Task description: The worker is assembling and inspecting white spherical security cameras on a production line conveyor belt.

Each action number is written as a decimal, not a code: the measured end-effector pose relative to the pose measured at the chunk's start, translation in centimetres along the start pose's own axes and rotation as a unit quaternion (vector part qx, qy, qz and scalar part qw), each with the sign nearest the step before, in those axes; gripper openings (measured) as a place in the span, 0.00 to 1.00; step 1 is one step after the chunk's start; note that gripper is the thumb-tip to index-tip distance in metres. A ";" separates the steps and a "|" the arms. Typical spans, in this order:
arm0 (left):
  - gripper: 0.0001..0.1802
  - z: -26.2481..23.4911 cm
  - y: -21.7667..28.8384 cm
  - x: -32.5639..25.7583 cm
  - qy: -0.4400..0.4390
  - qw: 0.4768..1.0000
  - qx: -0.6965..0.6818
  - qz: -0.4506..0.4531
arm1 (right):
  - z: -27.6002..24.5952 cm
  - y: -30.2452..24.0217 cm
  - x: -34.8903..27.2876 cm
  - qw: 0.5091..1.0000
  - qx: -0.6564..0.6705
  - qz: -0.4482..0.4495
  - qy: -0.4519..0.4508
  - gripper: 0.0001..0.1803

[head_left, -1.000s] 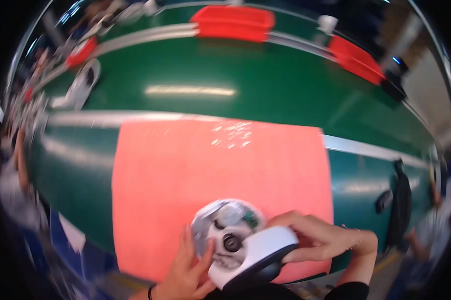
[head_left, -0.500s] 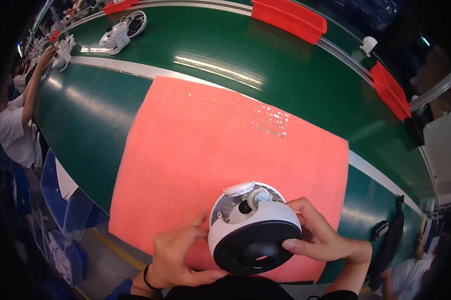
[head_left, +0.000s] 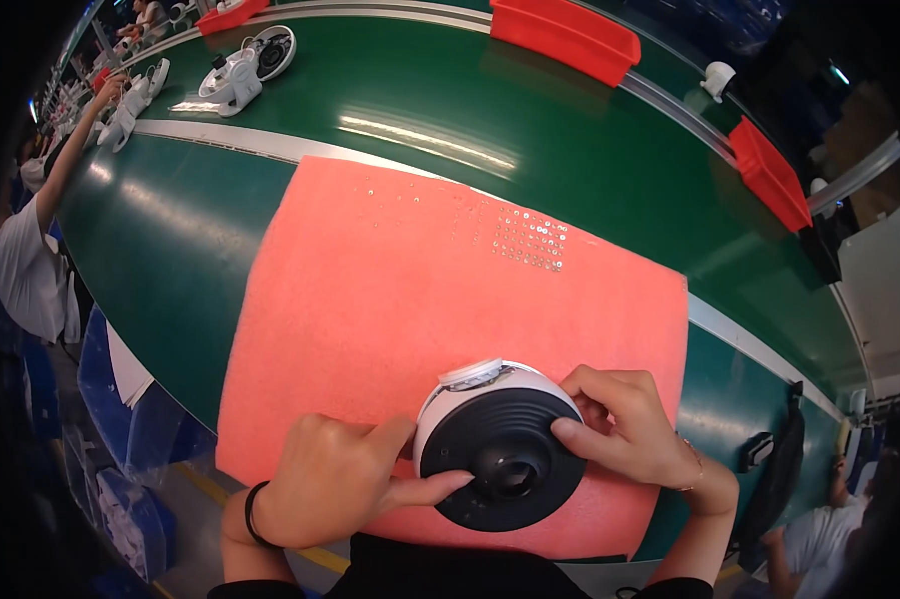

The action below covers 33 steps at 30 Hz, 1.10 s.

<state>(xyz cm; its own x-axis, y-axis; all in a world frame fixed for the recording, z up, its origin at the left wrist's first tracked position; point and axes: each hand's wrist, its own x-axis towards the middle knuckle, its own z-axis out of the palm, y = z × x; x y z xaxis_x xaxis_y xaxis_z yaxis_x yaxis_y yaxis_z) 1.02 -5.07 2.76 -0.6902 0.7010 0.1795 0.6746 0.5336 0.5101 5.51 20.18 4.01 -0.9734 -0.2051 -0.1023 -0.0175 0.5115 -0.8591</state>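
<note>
Head view: round white housing with a ribbed black disc face, resting on a matte coral foam mat atop the glossy green bench. Left hand and right hand, fingers curled, clasp its opposite sides, fingertips on the disc.

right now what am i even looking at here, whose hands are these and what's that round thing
This is one picture from a wide fisheye camera worn on a person's head, looking down, which is why straight edges bend. The two bare hands are that person's own. The left hand and right hand hold a round white device with a black ribbed disc face between them, over a salmon-pink foam mat. The mat lies on a long glossy green workbench. Small shiny screws are scattered on the mat's far part. Red plastic bins sit along the far edge, and similar white devices lie further up, where another person works.
</note>
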 end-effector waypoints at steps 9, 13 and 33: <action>0.23 -0.8 0.4 1.2 -0.081 0.995 0.052 -0.027 | -0.9 0.5 1.0 0.975 -0.203 -0.067 -0.052 0.13; 0.23 -1.1 0.4 1.2 -0.076 0.995 0.050 -0.025 | -0.5 -1.6 0.6 0.938 -0.327 -0.112 0.025 0.19; 0.27 -0.8 0.0 1.4 -0.067 0.997 0.043 -0.004 | 2.4 -1.2 0.1 0.915 -0.203 -0.349 0.011 0.12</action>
<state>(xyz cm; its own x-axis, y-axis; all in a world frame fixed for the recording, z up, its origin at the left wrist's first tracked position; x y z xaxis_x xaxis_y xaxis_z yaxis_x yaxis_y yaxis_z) -0.10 -4.49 3.74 -0.6580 0.7507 0.0592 0.6936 0.5737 0.4356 5.99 17.59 3.81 -0.6967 -0.5858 0.4140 -0.7159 0.5310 -0.4533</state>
